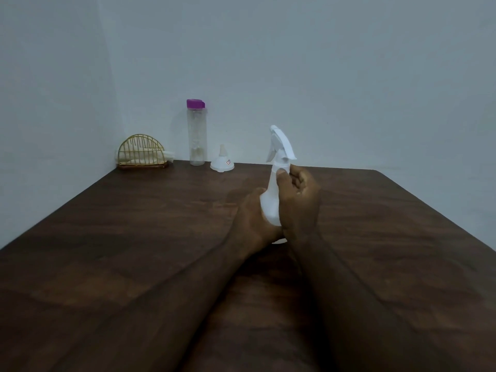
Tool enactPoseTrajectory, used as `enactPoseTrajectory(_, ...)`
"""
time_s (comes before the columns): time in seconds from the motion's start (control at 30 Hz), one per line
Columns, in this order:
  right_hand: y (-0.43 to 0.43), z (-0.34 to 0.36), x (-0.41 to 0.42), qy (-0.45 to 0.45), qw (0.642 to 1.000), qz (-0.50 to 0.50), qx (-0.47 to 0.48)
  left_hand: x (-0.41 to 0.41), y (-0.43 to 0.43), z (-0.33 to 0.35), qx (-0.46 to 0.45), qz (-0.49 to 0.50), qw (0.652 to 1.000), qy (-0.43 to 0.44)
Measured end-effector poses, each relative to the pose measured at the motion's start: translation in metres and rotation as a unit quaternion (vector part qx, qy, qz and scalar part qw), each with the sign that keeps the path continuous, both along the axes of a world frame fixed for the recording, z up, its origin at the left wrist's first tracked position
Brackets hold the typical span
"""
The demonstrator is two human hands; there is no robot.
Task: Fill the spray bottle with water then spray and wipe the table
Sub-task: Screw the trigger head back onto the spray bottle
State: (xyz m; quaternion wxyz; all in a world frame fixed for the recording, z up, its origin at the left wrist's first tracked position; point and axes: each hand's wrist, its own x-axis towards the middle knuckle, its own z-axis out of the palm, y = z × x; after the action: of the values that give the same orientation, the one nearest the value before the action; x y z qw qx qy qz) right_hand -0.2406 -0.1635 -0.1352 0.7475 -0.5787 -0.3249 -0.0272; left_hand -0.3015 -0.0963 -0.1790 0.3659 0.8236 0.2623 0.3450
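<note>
A white spray bottle [271, 202] stands upright near the middle of the dark wooden table [134, 237], its trigger head pointing left. My left hand [251, 224] grips its lower body from the left. My right hand [298, 202] wraps around the neck and upper body, thumb on the neck just below the head. At the back by the wall stands a tall clear water bottle [197, 132] with a purple cap. A white funnel [222, 162] sits upside down to its right. Pale napkins lie in a gold wire holder [142, 154] at the back left.
Plain walls close the table at the back and left. The table's right edge runs diagonally from the back right corner toward the front.
</note>
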Motion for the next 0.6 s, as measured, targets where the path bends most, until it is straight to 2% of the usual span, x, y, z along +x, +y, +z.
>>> enactPoseTrajectory(0.13,0.001,0.008,0.018,-0.009,0.994,0.089,-0.064,-0.003,-0.002,0.004,-0.021,-0.038,0.999,-0.005)
enactPoseTrajectory(0.23,0.0,0.008,0.021,-0.004,0.994,0.09,-0.056,0.001,0.001,0.009,-0.036,-0.125,0.988,0.084)
enactPoseTrajectory(0.27,0.001,0.009,0.019,0.007,0.995,0.081,-0.056,0.001,0.0,0.009,-0.031,-0.122,0.989,0.081)
enactPoseTrajectory(0.37,0.005,0.01,0.014,0.016,0.996,0.052,-0.074,-0.005,-0.004,0.006,0.005,-0.033,0.999,0.0)
enactPoseTrajectory(0.43,0.005,0.011,0.013,0.025,0.995,0.058,-0.078,-0.008,-0.004,0.004,-0.006,-0.039,0.999,-0.006)
enactPoseTrajectory(0.5,0.001,0.015,0.018,0.04,0.99,0.099,-0.089,-0.011,-0.001,0.007,-0.026,-0.06,0.998,0.009)
enactPoseTrajectory(0.6,-0.008,0.027,0.027,0.049,0.963,0.226,-0.136,-0.019,0.008,0.014,-0.043,-0.107,0.991,0.063)
